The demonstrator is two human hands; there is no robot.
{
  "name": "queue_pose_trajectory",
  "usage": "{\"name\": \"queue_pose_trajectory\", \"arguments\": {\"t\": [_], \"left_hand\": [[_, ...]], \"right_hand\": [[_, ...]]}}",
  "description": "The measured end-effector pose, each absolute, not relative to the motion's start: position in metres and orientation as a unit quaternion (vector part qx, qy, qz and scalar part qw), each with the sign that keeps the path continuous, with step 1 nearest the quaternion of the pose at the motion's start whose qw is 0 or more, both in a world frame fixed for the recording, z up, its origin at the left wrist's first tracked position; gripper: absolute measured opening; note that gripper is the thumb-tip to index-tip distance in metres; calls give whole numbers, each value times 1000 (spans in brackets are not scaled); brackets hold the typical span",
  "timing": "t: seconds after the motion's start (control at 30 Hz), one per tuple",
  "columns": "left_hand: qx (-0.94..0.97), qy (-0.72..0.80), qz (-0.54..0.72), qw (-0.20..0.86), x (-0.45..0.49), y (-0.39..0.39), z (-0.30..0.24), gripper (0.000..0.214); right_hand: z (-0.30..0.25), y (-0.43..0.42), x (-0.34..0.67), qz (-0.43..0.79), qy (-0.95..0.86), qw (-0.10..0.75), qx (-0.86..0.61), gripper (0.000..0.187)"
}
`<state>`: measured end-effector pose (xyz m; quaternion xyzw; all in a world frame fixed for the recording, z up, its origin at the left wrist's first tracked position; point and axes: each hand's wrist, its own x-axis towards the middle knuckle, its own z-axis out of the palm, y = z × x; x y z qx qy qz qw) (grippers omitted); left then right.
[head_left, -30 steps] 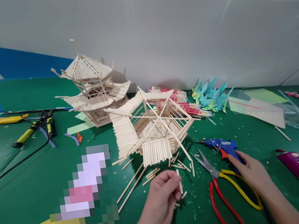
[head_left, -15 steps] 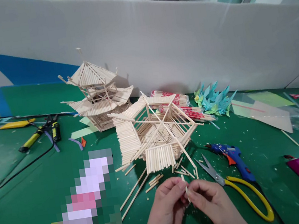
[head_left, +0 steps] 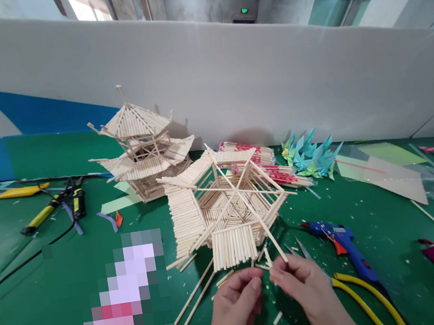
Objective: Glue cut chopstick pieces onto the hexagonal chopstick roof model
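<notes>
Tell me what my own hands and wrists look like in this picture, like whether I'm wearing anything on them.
Your left hand and right hand are both bare, with no gloves. No ring, watch or bracelet shows, and no sleeve reaches into view at either wrist. Any finer detail is too small to tell.

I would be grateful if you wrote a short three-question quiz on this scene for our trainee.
1. Which hand pinches a short stick?
2. True or false: the glue gun lies on the table.
3. What colour are the handles of the scissors? (a) red (b) yellow (c) blue

Key:
1. The right hand.
2. True.
3. b, yellow.
</notes>
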<state>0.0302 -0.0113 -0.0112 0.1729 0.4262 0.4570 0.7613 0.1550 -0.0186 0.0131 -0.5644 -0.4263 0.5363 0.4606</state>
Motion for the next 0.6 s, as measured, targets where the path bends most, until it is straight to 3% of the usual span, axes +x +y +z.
{"name": "queue_pose_trajectory", "arguments": {"t": [0.1,0.3,0.5,0.6], "left_hand": [[183,440,453,754,29,-11,-13,28],[194,444,460,744,31,-12,-10,25],[211,438,465,740,35,-12,-11,25],[215,438,466,738,35,-11,-13,24]], "right_hand": [[22,-23,161,537,-452,413,-580,29],[52,-36,188,489,-557,212,-637,23],[74,-1,186,413,-630,237,-613,24],[76,21,181,399,-664,202,-599,22]]}}
